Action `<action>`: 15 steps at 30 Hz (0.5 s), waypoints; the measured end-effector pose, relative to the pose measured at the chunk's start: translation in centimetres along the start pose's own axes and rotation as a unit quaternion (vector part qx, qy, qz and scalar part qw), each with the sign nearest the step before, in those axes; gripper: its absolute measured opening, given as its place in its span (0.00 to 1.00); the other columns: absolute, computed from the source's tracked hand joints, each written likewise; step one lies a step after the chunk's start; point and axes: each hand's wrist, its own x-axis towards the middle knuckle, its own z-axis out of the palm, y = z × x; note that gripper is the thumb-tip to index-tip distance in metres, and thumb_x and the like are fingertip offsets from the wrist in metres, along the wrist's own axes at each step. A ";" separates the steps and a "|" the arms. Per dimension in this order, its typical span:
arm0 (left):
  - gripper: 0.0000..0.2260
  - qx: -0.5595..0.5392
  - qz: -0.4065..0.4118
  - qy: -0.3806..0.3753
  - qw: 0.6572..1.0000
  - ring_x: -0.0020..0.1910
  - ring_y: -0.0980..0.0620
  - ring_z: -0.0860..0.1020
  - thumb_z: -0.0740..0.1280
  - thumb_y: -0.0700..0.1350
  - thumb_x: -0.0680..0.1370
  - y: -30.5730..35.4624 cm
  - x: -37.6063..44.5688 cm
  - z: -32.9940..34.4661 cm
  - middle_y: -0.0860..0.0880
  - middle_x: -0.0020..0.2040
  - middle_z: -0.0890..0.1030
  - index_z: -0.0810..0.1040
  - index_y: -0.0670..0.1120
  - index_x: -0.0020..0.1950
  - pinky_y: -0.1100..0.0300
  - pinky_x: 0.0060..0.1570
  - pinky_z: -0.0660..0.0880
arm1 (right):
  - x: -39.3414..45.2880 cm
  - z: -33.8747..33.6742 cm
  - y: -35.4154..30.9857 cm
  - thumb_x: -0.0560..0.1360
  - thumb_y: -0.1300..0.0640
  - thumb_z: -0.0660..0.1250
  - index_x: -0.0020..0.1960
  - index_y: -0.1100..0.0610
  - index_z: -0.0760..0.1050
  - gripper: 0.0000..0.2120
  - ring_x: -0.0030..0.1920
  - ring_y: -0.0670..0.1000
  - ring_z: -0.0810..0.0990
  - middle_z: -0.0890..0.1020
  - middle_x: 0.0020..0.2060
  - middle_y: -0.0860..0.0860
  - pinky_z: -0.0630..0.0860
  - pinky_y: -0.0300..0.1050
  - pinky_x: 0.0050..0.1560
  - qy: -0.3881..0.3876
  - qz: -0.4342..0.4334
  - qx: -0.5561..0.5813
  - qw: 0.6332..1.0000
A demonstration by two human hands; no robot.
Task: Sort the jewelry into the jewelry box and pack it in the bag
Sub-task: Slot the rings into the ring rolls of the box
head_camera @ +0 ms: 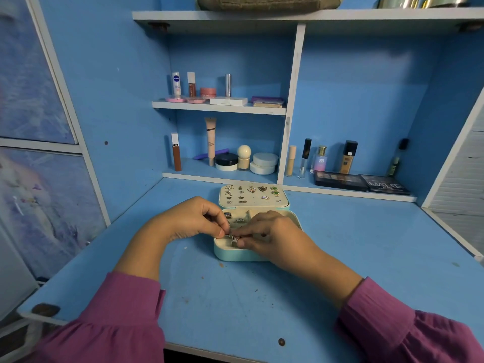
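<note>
A: While the two purple sleeves point(125, 310) lie at the near edge of the scratched blue desk point(235, 305), where are the hands?

B: Both are over the small mint-green jewelry box with a cream lining point(230, 254), which stands open in the middle of the desk. The left hand point(188, 221) has its fingers curled, and thumb and forefinger pinch a small silver piece of jewelry point(234, 238). The right hand point(272, 237) pinches the same piece from the other side, so the fingertips of both hands almost meet.

A: Where is this piece exactly?

B: It is over the front compartment of the box. I cannot tell if it touches the lining.

A: And behind the hands?

B: Some silver rings point(239, 220) sit in the back part of the box. The open cream lid point(252, 196) lies back flat, and many small earrings and studs point(251, 190) are pinned on it in rows.

A: And farther?

B: Blue shelves with white edges point(220, 108) hold cosmetics: tubes, round jars, a perfume bottle point(320, 159), two dark eyeshadow palettes point(361, 183). On the top shelf lies a grey-brown bag point(267, 2), only partly visible.
</note>
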 end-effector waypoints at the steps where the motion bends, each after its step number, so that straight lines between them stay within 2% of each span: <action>1: 0.11 0.000 0.000 0.001 1.000 0.32 0.63 0.75 0.74 0.32 0.69 0.0 0.0 0.0 0.53 0.32 0.80 0.84 0.49 0.37 0.71 0.38 0.71 | 0.0 0.1 0.1 0.73 0.52 0.71 0.56 0.48 0.82 0.11 0.48 0.44 0.74 0.82 0.44 0.44 0.68 0.29 0.52 0.006 -0.022 -0.018 1.000; 3: 0.14 -0.001 0.001 0.001 1.000 0.32 0.63 0.75 0.73 0.32 0.69 -0.1 0.0 0.0 0.54 0.31 0.80 0.84 0.52 0.34 0.71 0.38 0.71 | 0.0 0.2 0.2 0.73 0.53 0.70 0.55 0.49 0.82 0.11 0.48 0.49 0.76 0.84 0.46 0.46 0.74 0.41 0.51 0.020 -0.054 -0.042 0.997; 5: 0.16 0.003 0.003 0.000 1.000 0.31 0.63 0.75 0.73 0.32 0.69 -0.2 0.1 0.0 0.55 0.30 0.80 0.84 0.54 0.32 0.71 0.37 0.70 | -0.1 0.1 0.2 0.73 0.55 0.70 0.55 0.50 0.83 0.11 0.46 0.51 0.77 0.85 0.45 0.46 0.75 0.44 0.48 0.030 -0.075 -0.049 0.996; 8: 0.16 0.004 0.003 -0.001 1.000 0.32 0.63 0.74 0.74 0.32 0.69 -0.3 0.2 0.0 0.54 0.31 0.80 0.84 0.55 0.32 0.70 0.38 0.70 | -0.1 -0.1 0.1 0.72 0.57 0.70 0.53 0.53 0.83 0.10 0.42 0.52 0.78 0.85 0.43 0.48 0.74 0.41 0.45 0.031 -0.105 -0.062 0.992; 11: 0.15 0.005 0.003 -0.002 1.000 0.33 0.62 0.75 0.74 0.33 0.69 -0.2 0.1 0.0 0.52 0.33 0.80 0.85 0.54 0.33 0.68 0.39 0.71 | -0.1 -0.3 -0.3 0.72 0.60 0.70 0.53 0.55 0.83 0.10 0.39 0.49 0.76 0.85 0.40 0.49 0.66 0.30 0.44 0.026 -0.126 -0.068 0.989; 15: 0.13 0.007 0.003 0.000 1.000 0.32 0.62 0.75 0.74 0.33 0.69 -0.2 0.1 0.0 0.53 0.33 0.81 0.85 0.52 0.34 0.69 0.39 0.71 | 0.0 -0.6 -0.3 0.72 0.60 0.69 0.52 0.54 0.83 0.10 0.38 0.47 0.74 0.84 0.36 0.49 0.62 0.29 0.43 0.013 -0.130 -0.087 0.988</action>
